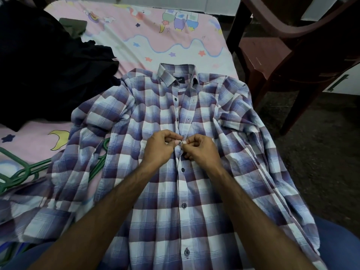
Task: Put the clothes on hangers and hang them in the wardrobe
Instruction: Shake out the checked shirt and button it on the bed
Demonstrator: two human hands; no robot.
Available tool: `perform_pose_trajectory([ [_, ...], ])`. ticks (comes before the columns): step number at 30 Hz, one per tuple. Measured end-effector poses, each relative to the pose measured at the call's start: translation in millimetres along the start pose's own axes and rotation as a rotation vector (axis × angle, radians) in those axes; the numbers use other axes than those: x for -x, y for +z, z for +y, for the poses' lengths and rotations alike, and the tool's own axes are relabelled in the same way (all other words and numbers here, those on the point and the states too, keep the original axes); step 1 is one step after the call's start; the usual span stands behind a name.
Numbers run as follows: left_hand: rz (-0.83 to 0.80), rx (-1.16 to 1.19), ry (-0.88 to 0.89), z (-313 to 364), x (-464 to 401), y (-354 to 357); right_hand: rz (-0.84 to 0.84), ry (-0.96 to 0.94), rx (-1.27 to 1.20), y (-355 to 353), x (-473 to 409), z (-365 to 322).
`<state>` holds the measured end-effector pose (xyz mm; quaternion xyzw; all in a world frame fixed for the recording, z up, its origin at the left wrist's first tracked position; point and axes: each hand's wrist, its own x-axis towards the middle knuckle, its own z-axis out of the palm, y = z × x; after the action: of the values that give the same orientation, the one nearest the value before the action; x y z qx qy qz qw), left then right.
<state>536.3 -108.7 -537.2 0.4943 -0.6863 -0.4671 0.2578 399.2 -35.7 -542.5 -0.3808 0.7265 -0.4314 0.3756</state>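
Observation:
A purple, blue and white checked shirt (148,117) lies face up on the bed, collar away from me. At mid-chest both hands meet on its button placket. My left hand (160,148) pinches the left edge of the placket. My right hand (199,151) pinches the right edge at a button. The buttons below my hands are fastened; the two above are undone. Green plastic hangers (23,173) lie at the left, partly under the shirt's sleeve.
A pile of black clothes (44,65) covers the bed's far left on the pink patterned sheet (175,36). A brown plastic chair (292,47) stands on the dark floor at the right. My knees in blue trousers (337,242) show at the bottom.

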Motion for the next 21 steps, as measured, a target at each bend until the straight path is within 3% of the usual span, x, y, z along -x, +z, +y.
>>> perform_pose_trajectory([
  [15, 0.058, -0.069, -0.035, 1, 3, 3, -0.071, -0.034, -0.113, -4, 4, 4],
  [21, 0.036, 0.091, -0.137, 0, -2, -1, -0.081, -0.092, -0.168, -8, 4, 4],
])
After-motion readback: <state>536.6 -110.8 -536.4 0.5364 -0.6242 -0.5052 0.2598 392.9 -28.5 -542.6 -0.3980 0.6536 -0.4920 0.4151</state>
